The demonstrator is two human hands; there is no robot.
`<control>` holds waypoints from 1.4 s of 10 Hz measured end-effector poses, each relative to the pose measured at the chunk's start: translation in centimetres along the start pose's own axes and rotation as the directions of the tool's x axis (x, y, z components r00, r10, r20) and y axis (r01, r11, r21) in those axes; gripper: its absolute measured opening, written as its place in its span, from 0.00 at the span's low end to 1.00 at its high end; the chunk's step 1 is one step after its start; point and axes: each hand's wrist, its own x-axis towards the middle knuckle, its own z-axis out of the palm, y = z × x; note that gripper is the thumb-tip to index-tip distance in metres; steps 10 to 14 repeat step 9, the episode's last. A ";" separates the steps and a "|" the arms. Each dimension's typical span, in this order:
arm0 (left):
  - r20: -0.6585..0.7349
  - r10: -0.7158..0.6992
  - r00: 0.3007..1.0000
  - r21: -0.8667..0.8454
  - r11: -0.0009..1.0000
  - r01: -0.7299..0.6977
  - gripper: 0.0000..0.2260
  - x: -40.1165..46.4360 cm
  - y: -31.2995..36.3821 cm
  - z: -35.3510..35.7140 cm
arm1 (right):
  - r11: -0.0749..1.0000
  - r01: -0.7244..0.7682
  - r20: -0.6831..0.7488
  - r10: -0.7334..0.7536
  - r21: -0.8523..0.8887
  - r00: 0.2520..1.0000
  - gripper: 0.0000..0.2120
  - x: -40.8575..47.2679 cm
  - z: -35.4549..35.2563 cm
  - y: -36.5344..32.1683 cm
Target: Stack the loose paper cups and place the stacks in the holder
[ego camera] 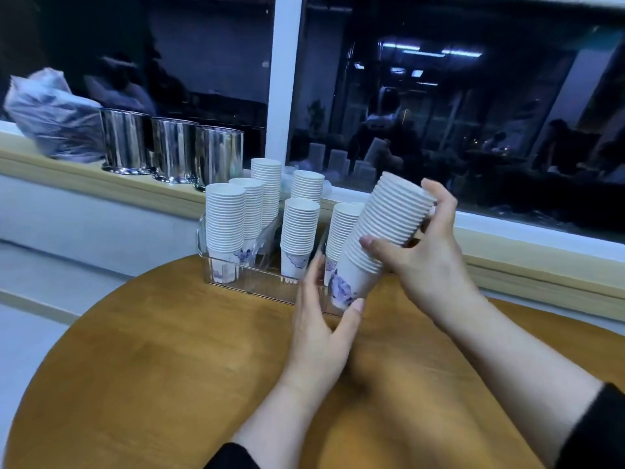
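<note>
I hold a tall stack of white paper cups (382,231), tilted to the right, just in front of the clear plastic holder (250,282). My right hand (422,252) grips the stack's upper half. My left hand (324,319) cups its bottom cup, which carries a blue print. Several cup stacks stand upright in the holder: one at the front left (225,218), one in the middle (299,231), one partly hidden behind the held stack (341,228), others behind them.
The holder stands at the far edge of a round wooden table (152,367). Behind it runs a window sill with three shiny metal canisters (172,147) and a plastic bag (50,120). Dark window glass fills the background.
</note>
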 end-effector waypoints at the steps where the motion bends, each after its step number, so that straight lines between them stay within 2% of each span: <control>1: -0.044 0.004 0.999 0.089 0.996 0.000 0.25 1.1 -1.4 -1.1 | 1.000 0.014 -0.058 -0.015 -0.010 0.998 0.43 2.9 0.9 0.0; 3: 0.074 -0.023 0.997 0.312 0.950 -0.001 0.23 2.5 -2.9 -2.4 | 0.984 -0.030 -0.037 0.023 -0.173 0.999 0.44 5.5 5.2 2.8; 4: 0.103 -0.023 0.994 0.391 0.920 -0.020 0.24 3.1 -3.9 -2.7 | 0.958 -0.116 -0.018 0.116 -0.262 0.993 0.42 5.9 6.7 4.7; 5: 0.148 -0.053 0.988 0.446 0.895 -0.019 0.24 3.4 -4.6 -2.8 | 0.896 -0.139 0.041 0.171 -0.421 0.984 0.39 5.7 7.6 5.9; 6: 0.162 -0.057 0.985 0.463 0.886 -0.024 0.24 3.5 -4.8 -2.7 | 0.856 -0.086 0.062 0.137 -0.510 0.989 0.38 5.6 7.9 6.2; 8: 0.158 -0.027 0.987 0.447 0.893 -0.047 0.23 3.4 -4.9 -2.9 | 0.853 -0.004 0.089 0.059 -0.522 0.994 0.36 4.7 6.4 5.4; 9: 0.113 -0.056 0.992 0.447 0.894 0.000 0.21 3.0 -4.0 -3.5 | 0.883 0.071 0.010 -0.075 -0.464 0.997 0.27 2.1 3.6 4.8; 14: 0.113 -0.056 0.992 0.447 0.894 0.000 0.21 3.0 -4.0 -3.5 | 0.883 0.071 0.010 -0.075 -0.464 0.997 0.27 2.1 3.6 4.8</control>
